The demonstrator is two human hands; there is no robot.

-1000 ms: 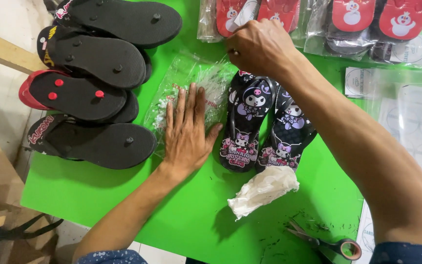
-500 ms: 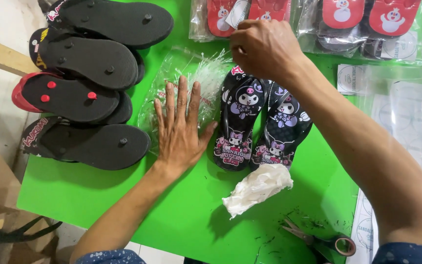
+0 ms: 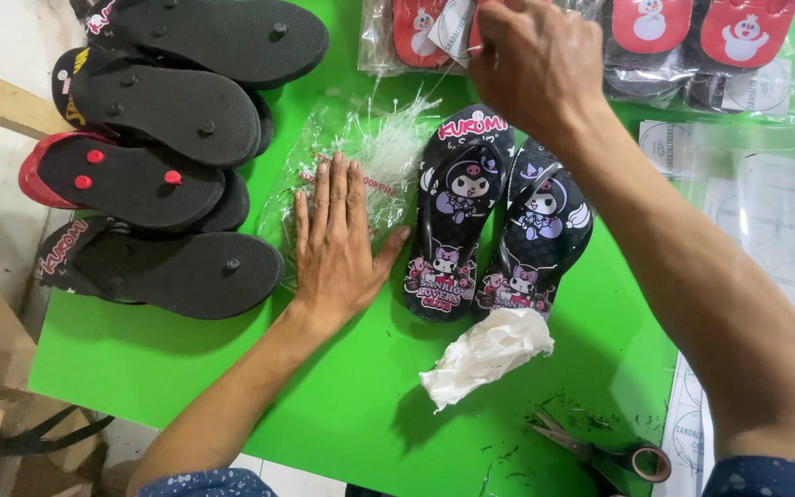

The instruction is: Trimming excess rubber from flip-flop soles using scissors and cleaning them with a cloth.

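Black rubber sandals (image 3: 154, 184) lie stacked at left on the green counter (image 3: 232, 396). My left hand (image 3: 338, 248) presses flat, grip released, on a clear plastic bag (image 3: 370, 156). Beside it lie cartoon-printed black sandals (image 3: 499, 221); above them my right hand (image 3: 535, 64) is clenched, contents hidden.

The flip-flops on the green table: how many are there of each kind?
Black flip-flops lying sole-up at the left: 4 soles clearly showing, with more edges stacked beneath that I cannot count.
Black flip-flops printed with cartoon characters, face-up in the middle: 2.
Red flip-flops with white snowman figures in clear bags: at least 4, partly hidden.
Total: at least 10.
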